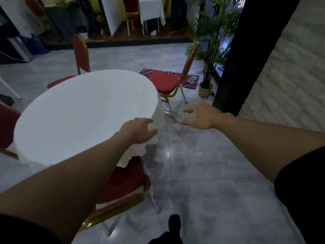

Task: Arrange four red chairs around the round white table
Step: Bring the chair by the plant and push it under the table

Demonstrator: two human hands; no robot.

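white cloth table (79,117), glossy floor (202,173)

Grey tiled floor (202,173) carries round white table (84,117), red chairs, striped mat (190,81), potted palm (205,88).

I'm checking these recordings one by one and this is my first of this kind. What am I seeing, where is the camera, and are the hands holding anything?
This is one picture from a wide-angle camera worn on a person's head, looking forward and down, so the two bare arms are the wearer's own. There is no robot. The left hand lies at the edge of the round table, on its white cloth, fingers curled; whether it grips the cloth is unclear. The right hand is open in the air, holding nothing. Nothing lies on the tabletop. Four red chairs stand around it: near, far right, far left and left edge.
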